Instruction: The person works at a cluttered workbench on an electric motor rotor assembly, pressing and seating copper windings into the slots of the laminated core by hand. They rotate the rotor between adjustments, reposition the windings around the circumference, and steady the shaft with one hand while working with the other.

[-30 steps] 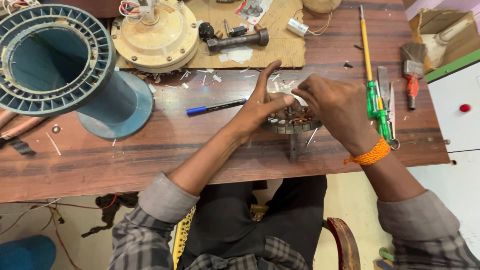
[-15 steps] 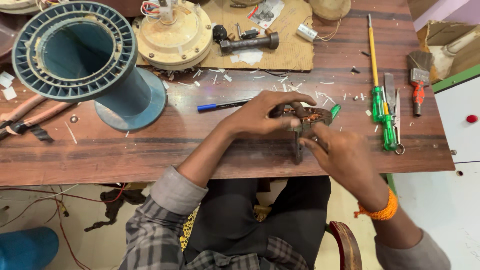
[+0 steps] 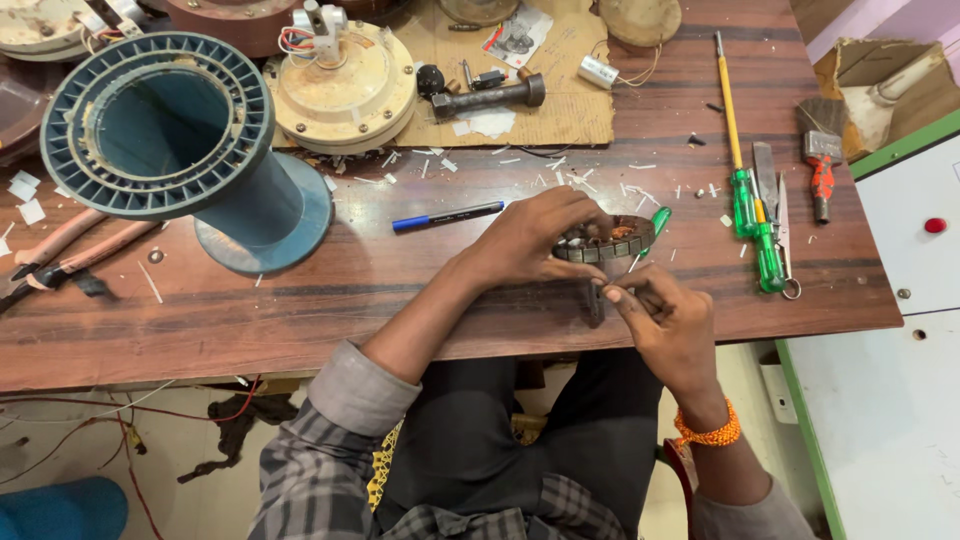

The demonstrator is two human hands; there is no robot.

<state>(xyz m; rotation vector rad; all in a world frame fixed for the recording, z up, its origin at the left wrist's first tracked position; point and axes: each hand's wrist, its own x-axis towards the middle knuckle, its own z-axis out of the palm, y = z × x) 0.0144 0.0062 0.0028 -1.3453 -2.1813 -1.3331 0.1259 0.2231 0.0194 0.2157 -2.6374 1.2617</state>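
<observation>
Left hand (image 3: 535, 240) grips round stator core (image 3: 605, 240) near counter (image 3: 300, 310) front edge; right hand (image 3: 660, 310) pinches closed just below it.

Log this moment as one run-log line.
left hand: grips round slotted metal stator core | right hand: pinches at core's near edge, item unclear | blue pen beside, on brown wooden table

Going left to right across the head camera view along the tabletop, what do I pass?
Pink-handled pliers → big blue spool → blue pen → left hand on the round motor stator → green-handled screwdrivers → small red-handled tool.
</observation>
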